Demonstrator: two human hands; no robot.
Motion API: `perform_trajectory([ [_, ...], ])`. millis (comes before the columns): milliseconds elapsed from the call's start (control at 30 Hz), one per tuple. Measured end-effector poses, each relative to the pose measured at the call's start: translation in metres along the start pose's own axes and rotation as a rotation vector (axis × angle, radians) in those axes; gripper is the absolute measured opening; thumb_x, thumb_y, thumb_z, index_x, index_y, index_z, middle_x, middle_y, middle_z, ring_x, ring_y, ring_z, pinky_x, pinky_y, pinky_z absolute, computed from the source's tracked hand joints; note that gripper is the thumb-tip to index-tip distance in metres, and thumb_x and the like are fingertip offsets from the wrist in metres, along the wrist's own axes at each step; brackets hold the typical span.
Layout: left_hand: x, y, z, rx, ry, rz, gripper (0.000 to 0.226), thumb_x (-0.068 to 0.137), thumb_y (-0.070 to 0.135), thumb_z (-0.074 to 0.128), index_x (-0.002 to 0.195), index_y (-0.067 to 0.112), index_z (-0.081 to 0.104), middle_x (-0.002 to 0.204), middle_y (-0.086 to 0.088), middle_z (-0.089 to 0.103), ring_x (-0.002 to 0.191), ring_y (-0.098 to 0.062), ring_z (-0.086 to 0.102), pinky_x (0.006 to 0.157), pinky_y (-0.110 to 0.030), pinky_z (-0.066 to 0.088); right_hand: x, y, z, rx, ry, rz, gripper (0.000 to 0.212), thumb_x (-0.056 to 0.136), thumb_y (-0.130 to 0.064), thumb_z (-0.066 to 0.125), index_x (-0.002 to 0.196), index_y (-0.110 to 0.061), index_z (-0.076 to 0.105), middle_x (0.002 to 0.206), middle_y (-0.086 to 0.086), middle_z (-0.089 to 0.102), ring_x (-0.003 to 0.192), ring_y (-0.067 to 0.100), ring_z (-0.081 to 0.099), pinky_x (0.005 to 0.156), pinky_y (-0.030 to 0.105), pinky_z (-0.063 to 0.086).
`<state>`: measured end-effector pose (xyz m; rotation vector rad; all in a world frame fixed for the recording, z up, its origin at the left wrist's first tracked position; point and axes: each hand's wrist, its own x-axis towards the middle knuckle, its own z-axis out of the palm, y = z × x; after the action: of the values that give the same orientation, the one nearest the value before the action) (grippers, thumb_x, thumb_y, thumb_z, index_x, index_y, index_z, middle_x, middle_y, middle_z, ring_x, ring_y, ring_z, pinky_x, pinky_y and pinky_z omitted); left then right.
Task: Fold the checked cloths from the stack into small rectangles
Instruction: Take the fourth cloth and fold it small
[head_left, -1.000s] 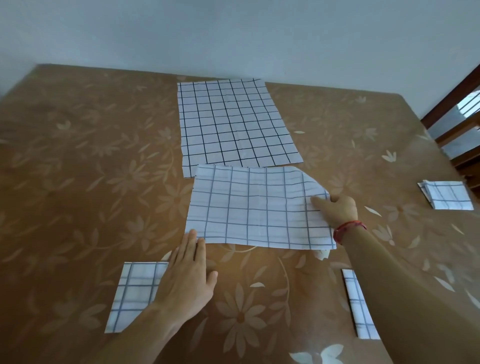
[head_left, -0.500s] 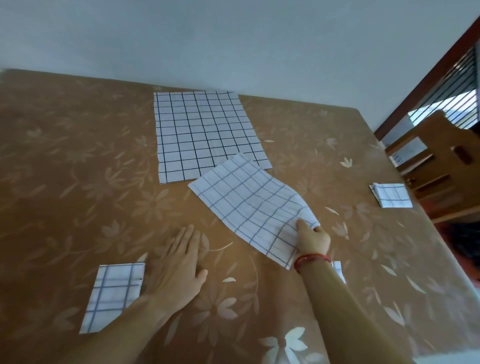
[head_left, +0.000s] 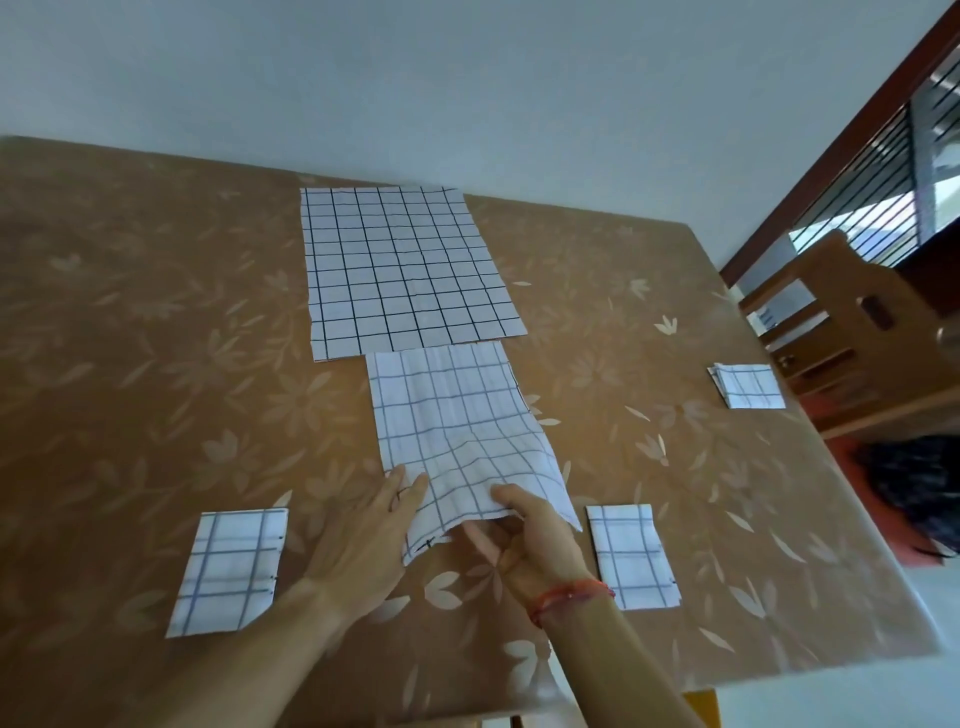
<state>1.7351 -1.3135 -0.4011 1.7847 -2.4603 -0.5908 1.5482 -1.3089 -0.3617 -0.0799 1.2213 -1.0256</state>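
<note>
A stack of flat white checked cloths (head_left: 405, 265) lies at the far middle of the table. In front of it a half-folded checked cloth (head_left: 457, 415) runs lengthways toward me, rumpled at its near end. My right hand (head_left: 530, 535) pinches that near edge, thumb on top and fingers underneath, lifting it slightly. My left hand (head_left: 363, 535) lies flat on the table with its fingertips touching the cloth's near left corner. Small folded rectangles lie at the near left (head_left: 228, 569), near right (head_left: 631, 556) and far right (head_left: 748, 384).
The brown floral table (head_left: 130, 364) ends at a white wall behind. Its right edge borders a wooden chair (head_left: 852, 332) and a barred window. A dark object (head_left: 914, 483) lies on the floor to the right.
My right hand has swung the cloth round from crosswise to lengthways and drawn its end toward me. My left hand slid right to the cloth's near left corner.
</note>
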Motion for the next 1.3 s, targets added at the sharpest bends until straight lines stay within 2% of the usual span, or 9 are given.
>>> perform_trajectory([
  [167,-0.010,0.001,-0.009,-0.066,-0.055,0.008,0.090,0.084,-0.007,0.044,0.155,0.032,0.004,0.163,-0.002,0.005,0.143,-0.026,0.026,0.101,-0.032,0.040,-0.002,-0.001,-0.027,-0.283,-0.209,-0.227,0.021,0.049,0.010,0.063,0.068,0.010,0.056,0.072,0.024,0.053,0.069,0.044,0.047,0.057,0.038,0.041],
  [267,-0.016,-0.002,-0.013,-0.115,-0.085,0.017,0.091,0.084,-0.010,0.043,0.155,0.033,0.005,0.163,-0.001,0.005,0.144,-0.025,0.024,0.101,-0.034,0.042,-0.002,-0.007,-0.043,-0.658,-0.114,-0.503,0.043,0.056,0.010,0.068,0.098,0.001,0.069,0.090,0.020,0.071,0.088,0.038,0.067,0.070,0.041,0.056],
  [333,-0.019,-0.005,-0.018,-0.099,-0.085,0.036,0.087,0.085,-0.009,0.042,0.155,0.032,0.008,0.163,-0.001,0.008,0.146,-0.026,0.020,0.110,-0.041,0.033,-0.002,-0.014,-0.051,-0.851,0.118,-0.603,0.064,0.072,-0.002,0.079,0.128,-0.020,0.053,0.101,-0.001,0.071,0.094,0.010,0.066,0.077,0.015,0.050],
  [400,-0.022,-0.008,-0.024,-0.092,-0.104,0.052,0.083,0.087,-0.007,0.041,0.155,0.030,0.011,0.163,0.000,0.009,0.147,-0.025,0.016,0.113,-0.043,0.028,-0.002,-0.020,-0.056,-0.977,0.259,-0.608,0.063,0.079,-0.009,0.075,0.126,-0.038,0.045,0.097,-0.008,0.068,0.087,0.002,0.063,0.068,0.007,0.043],
  [567,-0.028,-0.019,-0.027,-0.134,-0.043,0.066,0.068,0.094,0.007,0.053,0.153,0.021,0.024,0.158,0.003,0.025,0.144,-0.018,0.024,0.111,-0.030,0.027,0.004,-0.031,-0.059,-1.335,0.320,-0.601,0.040,0.074,0.000,0.068,0.067,-0.039,0.069,0.088,-0.018,0.062,0.090,0.010,0.061,0.065,0.005,0.036],
  [833,-0.035,-0.035,-0.025,-0.046,0.138,0.033,0.028,0.091,0.015,0.055,0.115,0.023,0.067,0.110,0.006,0.067,0.106,-0.019,0.051,0.088,-0.025,0.033,-0.005,-0.045,-0.050,-1.333,0.192,-0.518,0.017,0.072,-0.011,0.075,0.070,-0.028,0.078,0.078,-0.016,0.073,0.080,0.002,0.067,0.068,0.012,0.050],
  [967,-0.032,-0.039,-0.029,-0.063,0.171,-0.003,0.017,0.091,0.012,0.059,0.100,0.022,0.069,0.089,0.005,0.065,0.085,-0.020,0.052,0.073,-0.028,0.036,0.001,-0.046,-0.051,-1.351,0.190,-0.556,0.011,0.072,-0.019,0.076,0.064,-0.025,0.073,0.056,-0.010,0.065,0.056,0.007,0.059,0.047,0.014,0.042],
  [1067,-0.026,-0.042,-0.033,-0.095,0.281,0.043,0.018,0.090,0.012,0.065,0.074,0.019,0.062,0.062,0.012,0.047,0.058,-0.012,0.043,0.059,-0.029,0.034,0.005,-0.049,-0.049,-1.345,0.204,-0.582,0.024,0.066,-0.033,0.073,0.079,-0.012,0.072,0.067,0.000,0.070,0.063,0.016,0.064,0.057,0.032,0.055],
  [1300,0.005,-0.041,-0.050,-0.370,0.324,-0.120,0.029,0.097,0.022,0.054,0.068,0.026,0.049,0.048,0.008,0.050,0.047,-0.004,0.054,0.042,-0.020,0.037,0.033,-0.065,-0.031,-1.200,0.183,-0.680,0.017,0.077,-0.022,0.074,0.084,-0.007,0.074,0.079,0.010,0.074,0.080,0.028,0.070,0.072,0.044,0.057],
])
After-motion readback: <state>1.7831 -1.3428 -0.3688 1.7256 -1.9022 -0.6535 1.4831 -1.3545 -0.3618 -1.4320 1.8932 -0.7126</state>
